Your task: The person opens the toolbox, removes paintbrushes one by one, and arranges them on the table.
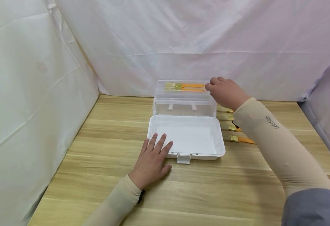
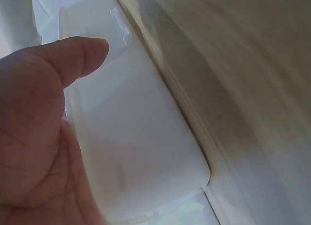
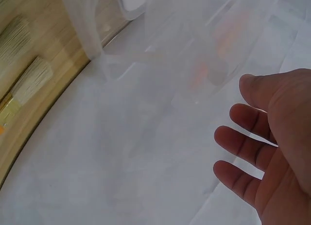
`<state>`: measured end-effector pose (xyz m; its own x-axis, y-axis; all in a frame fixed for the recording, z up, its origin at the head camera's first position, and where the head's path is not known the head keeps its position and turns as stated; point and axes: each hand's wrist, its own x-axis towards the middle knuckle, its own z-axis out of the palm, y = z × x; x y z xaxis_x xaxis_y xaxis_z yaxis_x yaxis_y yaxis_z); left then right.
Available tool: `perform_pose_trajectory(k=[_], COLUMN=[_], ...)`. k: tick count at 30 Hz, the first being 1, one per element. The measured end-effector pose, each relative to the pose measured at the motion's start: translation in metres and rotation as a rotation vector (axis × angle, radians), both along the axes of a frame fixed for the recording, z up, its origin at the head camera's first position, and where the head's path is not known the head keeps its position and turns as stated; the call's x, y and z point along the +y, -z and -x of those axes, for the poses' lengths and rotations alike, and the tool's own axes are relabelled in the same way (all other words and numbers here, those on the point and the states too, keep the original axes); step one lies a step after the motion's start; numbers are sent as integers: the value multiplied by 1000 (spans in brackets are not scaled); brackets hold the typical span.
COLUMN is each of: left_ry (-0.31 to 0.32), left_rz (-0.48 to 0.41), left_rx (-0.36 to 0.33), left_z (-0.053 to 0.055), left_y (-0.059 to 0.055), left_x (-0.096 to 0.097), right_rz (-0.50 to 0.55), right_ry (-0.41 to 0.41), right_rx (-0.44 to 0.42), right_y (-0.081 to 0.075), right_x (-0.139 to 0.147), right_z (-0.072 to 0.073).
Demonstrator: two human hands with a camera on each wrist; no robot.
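A white plastic storage box (image 1: 191,135) lies with its hinged clear lid (image 1: 183,108) raised at the back. My left hand (image 1: 153,158) rests at its front left corner, fingers straight and spread over the rim; the thumb (image 2: 87,55) lies along the outside of the front wall. Inside the upper part of the lid lie two flat paintbrushes (image 1: 186,86) with orange handles, bristles to the left. My right hand (image 1: 224,91) hovers by their handle ends at the lid's right edge. Loosely bent, its fingers (image 3: 243,142) hold nothing in the right wrist view.
Several more paintbrushes (image 1: 234,138) lie in a column on the wooden table (image 1: 111,125), right of the box, partly hidden by my right forearm. A clear latch (image 1: 183,159) hangs from the front rim. White sheeting (image 1: 210,62) hangs behind the table and along its left.
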<state>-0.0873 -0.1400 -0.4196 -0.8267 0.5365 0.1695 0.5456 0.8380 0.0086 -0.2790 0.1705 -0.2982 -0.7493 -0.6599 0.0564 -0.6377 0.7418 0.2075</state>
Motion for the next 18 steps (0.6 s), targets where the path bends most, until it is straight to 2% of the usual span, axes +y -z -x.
perform_pose_trajectory(k=[7,12,18], left_ry=[-2,0,1], left_rz=[2,-2,-9], left_rx=[6,7,0], left_z=[1,2,1], left_y=[2,2,1], left_x=[-1,-1,-1], right_rz=[13,8,-3], right_ry=[61,90,89], right_rx=[-86,-106,-116], right_y=[-1,2,4], right_x=[-14,-25,-40], right_z=[15,24,29])
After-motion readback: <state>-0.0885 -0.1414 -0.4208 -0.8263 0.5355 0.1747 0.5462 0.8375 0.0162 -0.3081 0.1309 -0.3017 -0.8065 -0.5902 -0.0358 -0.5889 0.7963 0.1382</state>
